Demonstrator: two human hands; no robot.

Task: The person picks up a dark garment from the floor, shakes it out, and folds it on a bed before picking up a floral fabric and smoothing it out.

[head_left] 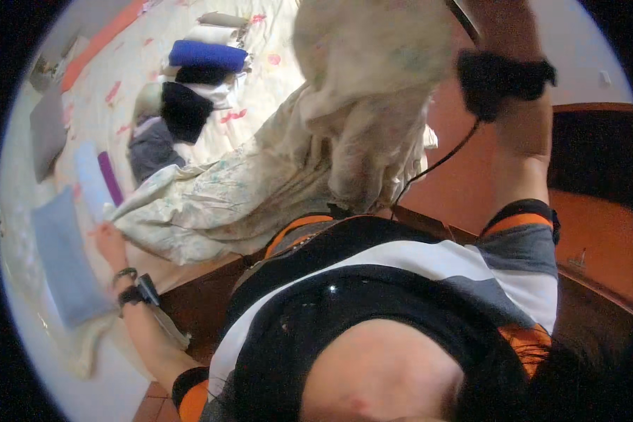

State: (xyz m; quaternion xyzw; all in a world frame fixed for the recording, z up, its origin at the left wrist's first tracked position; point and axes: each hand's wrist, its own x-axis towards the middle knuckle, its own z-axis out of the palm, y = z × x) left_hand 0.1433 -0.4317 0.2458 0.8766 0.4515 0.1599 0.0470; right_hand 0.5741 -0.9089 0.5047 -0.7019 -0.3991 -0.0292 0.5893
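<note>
A large cream cloth [211, 205] with a faint floral print spreads across in front of my body. My left hand [109, 245] pinches one of its corners at the left. From there the cloth rises in loose folds to a blurred, raised part near the top of the view. My right arm reaches up past the top edge, so my right hand is out of view. Beside my left hand lie a folded grey-blue cloth [66, 253], a pale blue folded cloth [90, 171] and a narrow purple folded cloth [109, 178].
On the bed's cream, red-patterned sheet [274, 34] lie a rolled blue cloth [207, 56], a black cloth [185, 111] and a dark grey cloth [153, 145]. A grey cushion-like piece [48, 134] is farther left. A cable [437, 163] hangs from my right wrist strap.
</note>
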